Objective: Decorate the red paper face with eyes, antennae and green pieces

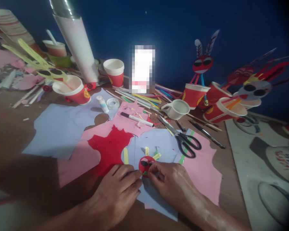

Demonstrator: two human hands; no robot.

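Observation:
A small red paper face (143, 165) with dark eyes and a green mouth piece lies over blue paper (156, 195) between my hands. Yellow and green strips stand out at its top edge. My left hand (121, 183) is closed, its thumb and fingertips pinching the face's left edge. From the other side, my right hand (170, 178) has curled fingers gripping the right edge and partly covering one eye. A yellow paper strip (126, 156) rests just beyond my left fingers. Red paper (113, 144) with cut-out edges lies to the left.
Black-handled scissors (183, 138), a marker (137, 119) and a black pen (207, 134) lie beyond my hands. A glue stick (102, 103), white cup (176, 109) and thin sticks (141, 99) are farther back. Paper-cup puppets (196, 93) stand right; a tall cylinder (75, 45) stands left.

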